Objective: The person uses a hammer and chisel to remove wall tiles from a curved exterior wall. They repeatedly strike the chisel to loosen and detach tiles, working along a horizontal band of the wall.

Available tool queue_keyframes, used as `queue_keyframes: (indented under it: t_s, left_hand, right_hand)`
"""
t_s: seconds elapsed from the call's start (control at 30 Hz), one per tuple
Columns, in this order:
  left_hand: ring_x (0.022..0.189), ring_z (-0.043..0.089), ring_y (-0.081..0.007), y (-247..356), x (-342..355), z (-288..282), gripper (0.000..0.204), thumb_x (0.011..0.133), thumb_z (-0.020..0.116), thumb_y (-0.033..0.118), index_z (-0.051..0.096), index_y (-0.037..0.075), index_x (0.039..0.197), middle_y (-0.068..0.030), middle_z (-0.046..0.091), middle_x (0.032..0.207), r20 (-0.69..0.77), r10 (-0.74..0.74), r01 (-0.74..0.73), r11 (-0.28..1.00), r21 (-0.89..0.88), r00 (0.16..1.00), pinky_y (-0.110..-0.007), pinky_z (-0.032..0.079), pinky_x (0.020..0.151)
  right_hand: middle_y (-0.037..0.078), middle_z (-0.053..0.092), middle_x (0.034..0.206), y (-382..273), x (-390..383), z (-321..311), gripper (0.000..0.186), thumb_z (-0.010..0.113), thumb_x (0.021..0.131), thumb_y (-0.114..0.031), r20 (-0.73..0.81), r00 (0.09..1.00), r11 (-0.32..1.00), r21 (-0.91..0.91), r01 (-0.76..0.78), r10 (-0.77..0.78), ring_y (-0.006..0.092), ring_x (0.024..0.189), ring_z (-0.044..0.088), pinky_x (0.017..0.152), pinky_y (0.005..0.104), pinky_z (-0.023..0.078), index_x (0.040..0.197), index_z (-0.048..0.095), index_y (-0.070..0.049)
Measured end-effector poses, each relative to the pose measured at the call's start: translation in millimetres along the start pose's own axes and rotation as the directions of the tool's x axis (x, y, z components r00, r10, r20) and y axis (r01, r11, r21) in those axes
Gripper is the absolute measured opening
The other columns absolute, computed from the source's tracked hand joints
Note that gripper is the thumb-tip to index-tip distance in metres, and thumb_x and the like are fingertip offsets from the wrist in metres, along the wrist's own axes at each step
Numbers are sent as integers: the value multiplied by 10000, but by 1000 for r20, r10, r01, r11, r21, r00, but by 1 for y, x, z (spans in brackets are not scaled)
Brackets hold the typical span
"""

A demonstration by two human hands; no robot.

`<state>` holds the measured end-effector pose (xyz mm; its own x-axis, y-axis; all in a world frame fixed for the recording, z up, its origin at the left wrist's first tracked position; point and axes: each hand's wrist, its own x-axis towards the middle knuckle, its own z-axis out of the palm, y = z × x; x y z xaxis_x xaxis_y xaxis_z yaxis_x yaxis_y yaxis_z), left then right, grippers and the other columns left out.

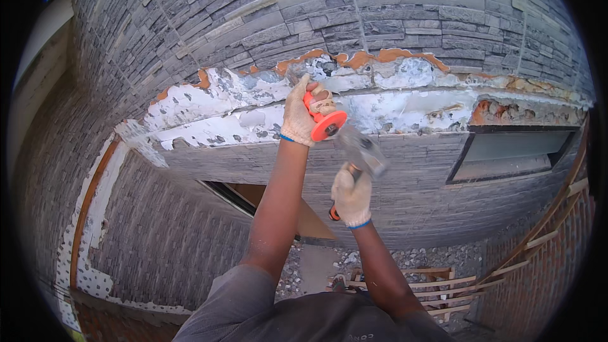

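Observation:
My left hand (296, 115), in a knitted work glove, is wrapped around a chisel with a bright orange grip and round hand guard (332, 126). The chisel's blade end points up at the ragged edge of the stone-look wall tiles (234, 31); whether its tip touches is hard to tell. Lower and to the right, my gloved right hand (353, 197) grips a hammer (365, 153) by its handle. The hammer's metal head is smeared by motion and lies just below the guard. Around the chisel runs a stripped white band (234, 120) of wall with chipped, orange-brown edges.
Below the band are a dark-framed recess (513, 152) at right and an opening (247, 195) behind my left forearm. Rubble (443, 257) covers the ground far below. Wooden slats (443, 292) and a ladder-like wooden frame (538, 240) stand at lower right.

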<state>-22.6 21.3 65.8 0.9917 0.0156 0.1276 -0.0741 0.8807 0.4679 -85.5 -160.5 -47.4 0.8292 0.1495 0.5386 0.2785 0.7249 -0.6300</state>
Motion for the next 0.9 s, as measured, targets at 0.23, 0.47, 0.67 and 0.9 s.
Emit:
queue_keyframes:
  t_s: [0.23, 0.47, 0.67, 0.9]
  left_hand:
    - [499, 360, -81, 21, -22, -31, 383, 1028, 609, 395, 446, 143, 789, 47, 379, 619, -79, 57, -44, 987, 155, 995, -254, 321, 485]
    - [505, 350, -78, -3, -13, -9, 391, 1067, 540, 386, 436, 125, 795, 49, 346, 620, -18, -7, 8, 999, 38, 1000, -249, 327, 478]
    - [534, 371, -83, -4, 0, 3, 269, 1036, 612, 383, 518, 144, 952, 44, 379, 655, 41, 24, -24, 1000, 17, 999, -265, 341, 520]
    - [499, 337, -67, -8, -1, 14, 368, 1052, 559, 409, 432, 148, 826, 58, 342, 614, -27, 69, -70, 997, -33, 997, -246, 311, 483]
  right_hand:
    - [20, 506, 663, 38, -41, -71, 345, 575, 1042, -321, 14, 981, 931, -316, -180, 194, 108, 517, 508, 460, 303, 435, 1126, 464, -5]
    - [18, 468, 646, -42, -16, -81, 310, 502, 1062, -323, -179, 958, 961, -120, -248, 225, 105, 486, 451, 449, 293, 398, 1110, 471, -18]
    - [8, 434, 630, -58, -19, -96, 237, 447, 1065, -266, -229, 947, 962, -103, -255, 226, 102, 466, 416, 430, 295, 373, 1101, 447, -32]
    - [8, 433, 631, -63, -17, -96, 475, 558, 1032, -514, -185, 979, 992, -74, -106, 91, 95, 448, 385, 431, 278, 356, 1121, 457, -59]
